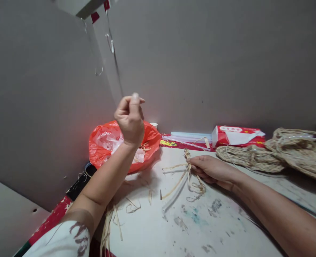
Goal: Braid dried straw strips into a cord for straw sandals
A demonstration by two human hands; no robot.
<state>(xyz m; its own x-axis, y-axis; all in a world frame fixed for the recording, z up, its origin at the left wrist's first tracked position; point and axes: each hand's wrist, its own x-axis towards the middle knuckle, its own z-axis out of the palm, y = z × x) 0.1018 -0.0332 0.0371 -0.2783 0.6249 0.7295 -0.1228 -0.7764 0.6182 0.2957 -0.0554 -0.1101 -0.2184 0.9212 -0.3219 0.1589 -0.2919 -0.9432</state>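
My left hand (131,116) is raised above a red plastic bag (99,142), its fingers closed in a pinch. Whatever may be between those fingertips is too small or hidden to make out. Over the white tabletop, my right hand (212,169) grips a small braided piece of straw (186,153) between thumb and fingers. The braided part points away from me, and several loose straw ends (176,185) spread out below and to the left. Part of the piece is hidden behind the fingers.
Loose straw strands (108,228) lie along the table's left edge. White plastic and straw scraps sit inside the bag. At the back are pale plastic tubes (190,135), a red tissue pack (236,136) and coiled straw braids (254,159). Grey walls (200,64) enclose the table.
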